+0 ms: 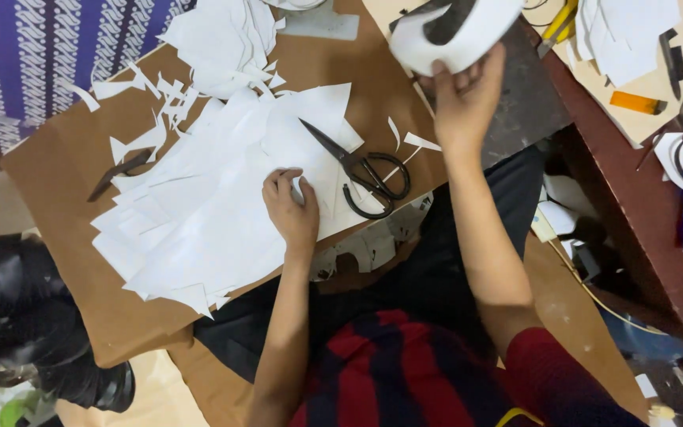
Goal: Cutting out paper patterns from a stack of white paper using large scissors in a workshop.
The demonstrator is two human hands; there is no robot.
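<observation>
My left hand (pixel 292 209) rests with curled fingers on a spread pile of white cut sheets (pixel 199 213) that covers a brown board (pixel 65 166) on my lap. Its fingers pinch the edge of one white sheet. Black scissors (pixel 361 170) lie on the pile just right of that hand, blades pointing up-left. My right hand (pixel 462 99) is raised toward the far edge and grips a curved white cut piece (pixel 456 32) with dark openings in it.
White offcuts (pixel 223 39) litter the board's far side. A small dark strip (pixel 120 174) lies at the left. A dark mat (pixel 527 95) sits under my right hand. A reddish table (pixel 634 198) at the right carries paper stacks, an orange cutter (pixel 635 103) and tools. Black bags (pixel 33 324) sit lower left.
</observation>
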